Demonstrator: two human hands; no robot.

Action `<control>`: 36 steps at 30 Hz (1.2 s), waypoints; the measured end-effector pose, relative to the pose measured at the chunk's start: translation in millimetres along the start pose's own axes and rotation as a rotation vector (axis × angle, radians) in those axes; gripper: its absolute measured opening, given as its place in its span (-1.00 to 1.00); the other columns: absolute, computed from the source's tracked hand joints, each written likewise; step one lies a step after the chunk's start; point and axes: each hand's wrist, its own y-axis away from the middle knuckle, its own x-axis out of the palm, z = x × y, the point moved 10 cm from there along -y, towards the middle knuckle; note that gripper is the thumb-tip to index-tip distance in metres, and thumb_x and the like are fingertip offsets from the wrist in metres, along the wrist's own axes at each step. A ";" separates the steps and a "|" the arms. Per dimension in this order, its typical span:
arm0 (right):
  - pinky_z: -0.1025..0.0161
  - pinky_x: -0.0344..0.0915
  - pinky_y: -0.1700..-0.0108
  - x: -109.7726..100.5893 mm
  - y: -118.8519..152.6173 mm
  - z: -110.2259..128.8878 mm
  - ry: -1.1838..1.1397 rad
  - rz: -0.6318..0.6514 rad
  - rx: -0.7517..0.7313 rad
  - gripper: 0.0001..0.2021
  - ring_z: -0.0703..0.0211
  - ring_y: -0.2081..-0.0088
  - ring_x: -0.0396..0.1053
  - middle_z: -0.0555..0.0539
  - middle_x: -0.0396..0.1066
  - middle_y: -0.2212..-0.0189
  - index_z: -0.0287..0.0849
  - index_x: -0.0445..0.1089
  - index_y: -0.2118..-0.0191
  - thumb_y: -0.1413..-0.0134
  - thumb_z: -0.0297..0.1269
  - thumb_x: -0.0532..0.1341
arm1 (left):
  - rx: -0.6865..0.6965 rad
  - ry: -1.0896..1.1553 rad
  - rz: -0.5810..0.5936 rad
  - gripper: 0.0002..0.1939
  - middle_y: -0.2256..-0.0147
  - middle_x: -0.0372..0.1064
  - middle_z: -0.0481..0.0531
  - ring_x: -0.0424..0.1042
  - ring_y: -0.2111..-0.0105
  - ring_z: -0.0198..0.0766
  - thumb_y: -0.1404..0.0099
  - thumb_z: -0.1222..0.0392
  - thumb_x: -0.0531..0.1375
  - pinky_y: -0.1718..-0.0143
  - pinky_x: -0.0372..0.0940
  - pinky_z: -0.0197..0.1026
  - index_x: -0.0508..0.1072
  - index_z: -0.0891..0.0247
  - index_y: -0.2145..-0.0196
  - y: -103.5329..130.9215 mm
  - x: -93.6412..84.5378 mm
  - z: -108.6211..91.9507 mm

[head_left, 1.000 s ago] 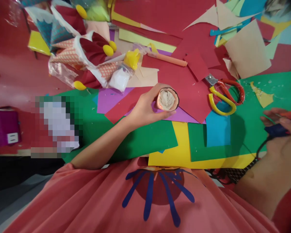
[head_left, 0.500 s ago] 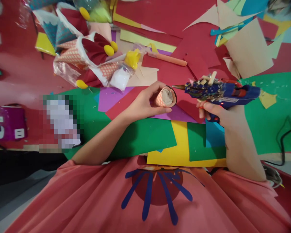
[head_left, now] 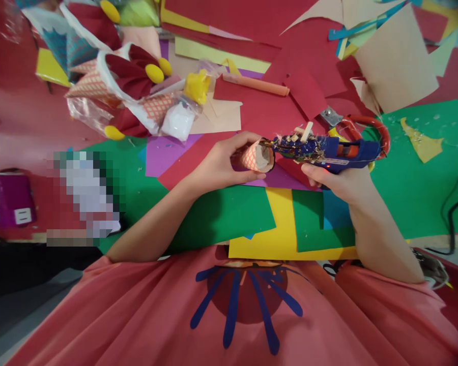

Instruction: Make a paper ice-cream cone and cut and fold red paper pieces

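My left hand (head_left: 221, 162) is closed around a small paper cone (head_left: 251, 157) with an orange-and-white lattice pattern. Its wide end faces right, with a dark rim and crumpled greyish paper inside. In my right hand (head_left: 328, 180) is a blue hot glue gun (head_left: 328, 152), crusted with glue strings and scraps, a small red light glowing on its side. The nozzle reaches the upper edge of the cone's mouth; whether it touches cannot be made out. Behind the glue gun lie scissors with orange-red handles (head_left: 383, 133), partly covered by it.
Finished-looking cones with white trim and yellow ovals (head_left: 154, 73) lie at the upper left. An orange glue-stick-like tube (head_left: 255, 85) rests on red paper. Cut paper sheets (head_left: 399, 61) overlap at the upper right. A blurred-out phone-like object (head_left: 87, 193) and purple box (head_left: 13, 201) are left.
The glue gun has moved left, bringing its nozzle from beside the cone to its rim. The scissors behind it now show more. The whole view has shifted slightly.
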 end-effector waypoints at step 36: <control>0.22 0.23 0.58 -1.1 -1.5 -3.9 -0.001 0.036 0.076 -0.71 0.23 0.62 0.28 -0.02 0.35 0.69 -0.12 0.38 0.57 0.08 -0.07 0.39 | -0.020 -0.175 -0.155 -0.50 0.12 0.44 0.07 0.47 0.11 -0.16 -0.06 0.06 0.34 0.07 0.40 -0.08 0.34 0.21 0.06 -0.2 -15.8 0.9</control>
